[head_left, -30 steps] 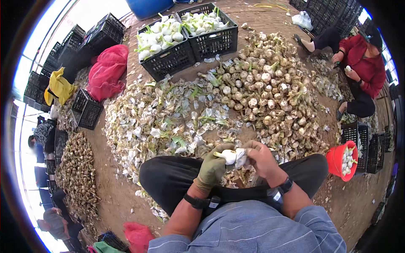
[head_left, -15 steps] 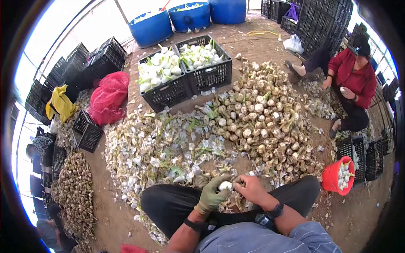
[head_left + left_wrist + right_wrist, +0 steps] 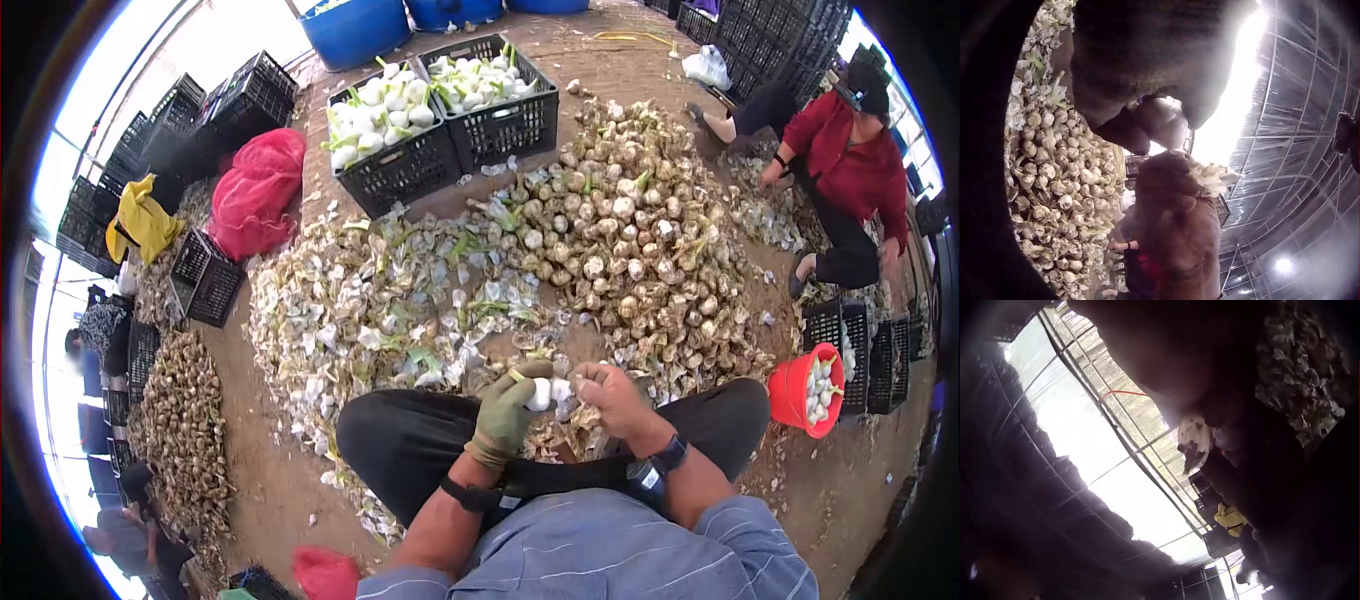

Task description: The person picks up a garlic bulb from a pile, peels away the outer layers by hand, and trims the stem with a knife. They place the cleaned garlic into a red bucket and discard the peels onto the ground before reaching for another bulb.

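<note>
In the head view my left hand (image 3: 503, 415), in a greenish work glove, grips a white garlic bulb (image 3: 540, 394) over my lap. Close on its right, my bare right hand (image 3: 615, 400) pinches papery garlic skin (image 3: 563, 391) at the bulb's side. The left wrist view has the bulb (image 3: 1163, 122) between dark gloved fingers (image 3: 1200, 81), with the right hand (image 3: 1179, 219) just below and loose skin (image 3: 1213, 178) sticking out from its fingers. Pale, dark-spotted skin (image 3: 1194, 440) shows by the shadowed right hand in the right wrist view.
Unpeeled garlic (image 3: 640, 240) is heaped ahead, beside shed skins (image 3: 330, 330). Two black crates (image 3: 400, 165) of peeled bulbs stand beyond. A red bucket (image 3: 795, 395) with bulbs is by my right knee. A person in red (image 3: 845, 150) sits at the right, near stacked crates (image 3: 785, 40).
The head view tipped up, then partly back down. Both hands stay together over the lap, with skin now showing between right fingers and bulb. The person in red has lowered one hand.
</note>
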A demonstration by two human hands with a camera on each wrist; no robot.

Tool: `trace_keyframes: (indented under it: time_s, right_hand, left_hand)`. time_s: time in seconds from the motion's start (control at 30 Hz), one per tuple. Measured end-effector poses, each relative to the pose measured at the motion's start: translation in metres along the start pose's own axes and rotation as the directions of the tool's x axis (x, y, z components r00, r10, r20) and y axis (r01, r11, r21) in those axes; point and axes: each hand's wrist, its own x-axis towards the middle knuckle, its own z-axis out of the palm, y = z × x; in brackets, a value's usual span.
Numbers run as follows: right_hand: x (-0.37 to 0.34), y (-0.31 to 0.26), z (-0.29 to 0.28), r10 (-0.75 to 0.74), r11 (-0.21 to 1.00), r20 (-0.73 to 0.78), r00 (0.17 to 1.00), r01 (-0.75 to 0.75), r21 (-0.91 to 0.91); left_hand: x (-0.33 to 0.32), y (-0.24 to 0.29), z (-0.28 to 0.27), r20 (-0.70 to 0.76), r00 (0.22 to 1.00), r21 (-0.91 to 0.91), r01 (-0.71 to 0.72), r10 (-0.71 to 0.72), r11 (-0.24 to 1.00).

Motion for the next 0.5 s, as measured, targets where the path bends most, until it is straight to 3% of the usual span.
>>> trace_keyframes:
  time_s: [0.1,0.2,0.23,0.27,0.3,0.33,0.37,0.47,0.5]
  right_hand:
    - [-0.010,-0.020,-0.005,0.012,0.969,0.061,0.998,-0.027,0.246]
    - [-0.010,-0.026,-0.012,-0.084,0.923,0.230,0.970,-0.011,0.385]
    - [-0.007,-0.035,-0.012,0.004,0.997,0.206,0.978,0.011,-0.072]
    - [-0.003,-0.027,-0.013,-0.144,0.896,0.179,0.973,0.205,-0.394]
    - [0.004,-0.012,-0.015,-0.290,0.658,0.200,0.936,0.346,-0.668]
    - [0.006,-0.003,-0.013,-0.410,0.321,0.267,0.872,0.412,-0.853]
    - [0.003,0.003,-0.009,-0.332,0.565,0.148,0.932,0.322,-0.760]
    - [-0.006,-0.020,0.025,-0.297,0.676,0.067,0.953,0.259,-0.690]
    - [-0.005,-0.021,0.035,-0.418,0.678,0.050,0.907,0.348,-0.648]
  left_hand:
    - [-0.003,0.006,-0.002,0.037,0.999,-0.172,-0.005,0.011,0.985]
    - [-0.006,0.008,-0.006,0.096,0.994,-0.300,-0.021,0.052,0.954]
    - [-0.004,0.007,-0.003,0.089,0.991,-0.346,-0.063,0.100,0.936]
    - [-0.002,0.004,-0.007,0.064,0.992,-0.357,-0.077,0.106,0.931]
    - [0.002,-0.001,-0.014,0.039,0.993,-0.367,-0.089,0.111,0.926]
    - [0.003,0.001,-0.014,0.016,0.993,-0.376,-0.102,0.116,0.921]
    - [0.004,0.002,-0.014,0.063,0.986,-0.373,-0.118,0.152,0.920]
    - [0.000,-0.001,-0.015,0.021,0.984,-0.171,-0.170,0.176,0.971]
    - [0.000,-0.001,-0.014,0.048,0.992,-0.214,-0.107,0.120,0.971]
